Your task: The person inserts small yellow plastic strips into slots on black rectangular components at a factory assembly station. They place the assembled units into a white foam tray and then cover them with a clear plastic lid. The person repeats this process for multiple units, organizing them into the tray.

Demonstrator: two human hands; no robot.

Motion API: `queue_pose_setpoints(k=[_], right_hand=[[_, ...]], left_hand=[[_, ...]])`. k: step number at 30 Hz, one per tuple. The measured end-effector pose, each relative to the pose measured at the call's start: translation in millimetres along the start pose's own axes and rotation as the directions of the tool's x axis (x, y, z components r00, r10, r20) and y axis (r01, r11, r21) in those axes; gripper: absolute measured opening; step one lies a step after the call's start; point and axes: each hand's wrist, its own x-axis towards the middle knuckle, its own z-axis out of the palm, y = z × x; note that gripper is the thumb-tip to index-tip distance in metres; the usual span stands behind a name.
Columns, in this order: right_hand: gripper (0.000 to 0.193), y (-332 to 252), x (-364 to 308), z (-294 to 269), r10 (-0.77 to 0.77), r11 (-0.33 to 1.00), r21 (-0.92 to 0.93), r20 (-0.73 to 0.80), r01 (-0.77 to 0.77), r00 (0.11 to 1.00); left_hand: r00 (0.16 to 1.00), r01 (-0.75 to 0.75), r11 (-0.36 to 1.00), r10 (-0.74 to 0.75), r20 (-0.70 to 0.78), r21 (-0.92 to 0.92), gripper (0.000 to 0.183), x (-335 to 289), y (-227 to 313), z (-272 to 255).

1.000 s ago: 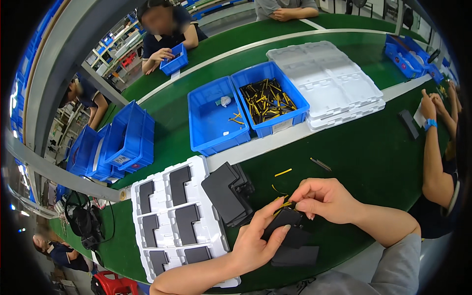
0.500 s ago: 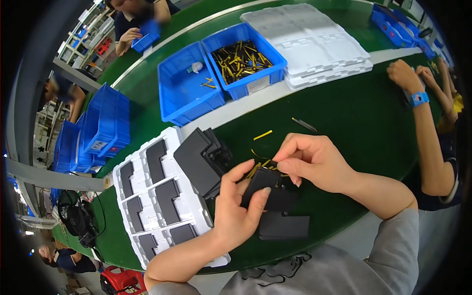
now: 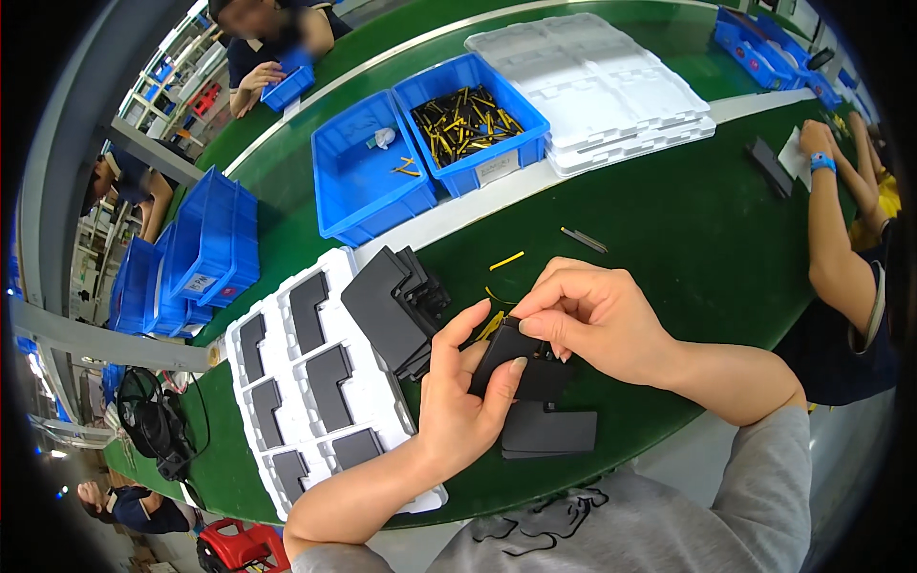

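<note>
My left hand (image 3: 457, 393) grips a flat black block (image 3: 497, 358), thumb on its face and fingers round its far side. At the block's top edge, my right hand (image 3: 607, 310) is closed in a pinch; its fingertips hide what they hold. Several yellow strips (image 3: 492, 326) lie by my left fingertips, and a thin curved one shows just above. Below my hands rest more flat black pieces (image 3: 549, 435) on the green table. Left of my left hand is an uneven pile of black L-shaped pieces (image 3: 384, 307).
A white tray (image 3: 380, 393) with black L-shaped pieces in its compartments lies left. A loose yellow strip (image 3: 506, 260) and dark strips (image 3: 585, 240) lie beyond my hands. Farther off are blue bins (image 3: 349, 181), one full of black-and-yellow strips, and stacked white trays (image 3: 592, 86). Co-workers sit around.
My right hand has shifted slightly left along the block's top edge. At far right, a co-worker's hand has drawn back, and a dark piece and a white sheet now show there.
</note>
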Motion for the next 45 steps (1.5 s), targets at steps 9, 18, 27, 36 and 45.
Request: queue_pose_setpoints(k=[9,18,27,36,45], right_hand=[[0.009,1,-1,1,-0.024,0.998,-0.064,-0.011,0.024,1.0],[0.008,-6,2,-2,0.183,0.983,0.008,0.075,-0.185,0.98],[0.015,2,0,-2,0.095,0.991,0.08,0.123,-0.105,0.988],[0.019,1,7,-26,0.018,0.993,0.103,0.339,-0.057,0.941],[0.021,-4,5,-22,-0.362,0.857,-0.274,0.28,0.436,0.889]], left_hand=[[1.0,-0.027,1.0,0.027,0.005,0.009,0.059,-1,-5,1],[0.997,-0.083,0.996,0.083,-0.004,0.036,0.058,-1,-3,-1],[0.988,-0.153,0.986,0.153,0.013,0.063,0.053,-2,-6,-3],[0.999,0.028,0.891,-0.005,0.051,-0.453,0.039,1,4,-7],[0.965,0.237,0.783,-0.123,0.231,-0.575,0.042,-1,12,-13]])
